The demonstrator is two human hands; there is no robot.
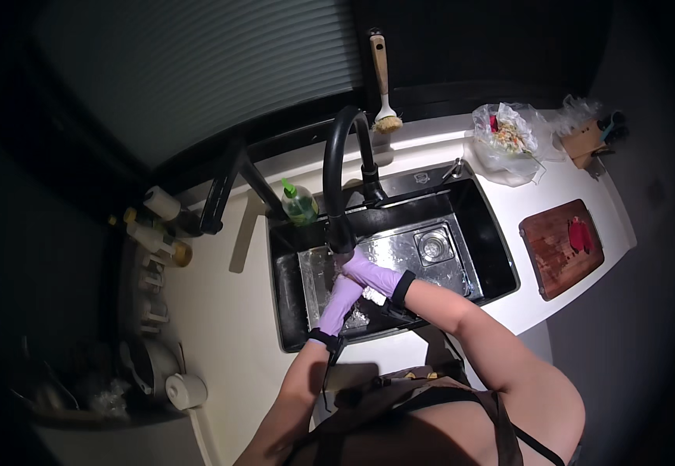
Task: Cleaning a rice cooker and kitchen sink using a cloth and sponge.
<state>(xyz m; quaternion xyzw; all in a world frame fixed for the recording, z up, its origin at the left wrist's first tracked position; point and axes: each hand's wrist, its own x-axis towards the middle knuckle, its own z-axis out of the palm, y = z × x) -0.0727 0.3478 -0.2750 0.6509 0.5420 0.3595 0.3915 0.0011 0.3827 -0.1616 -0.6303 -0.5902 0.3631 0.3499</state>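
Observation:
My left hand [340,303] and my right hand [372,272], both in thin purple gloves with black straps at the wrists, meet over a dark sink [290,303]. They are close together beneath the spout of a black gooseneck faucet [337,175]. Water seems to run over them and splash into the basin. The fingers overlap and are partly hidden by the spout, so whether anything lies between them cannot be told. A round drain strainer [433,247] sits in the sink to the right of the hands.
Behind the sink are a green soap bottle [300,205] and an upright brush [387,119]. On the right lie a plastic bag of scraps [509,143], a knife block [581,143] and a wooden cutting board [562,250] bearing a red item. Bottles [159,236] and a paper roll [186,391] stand left.

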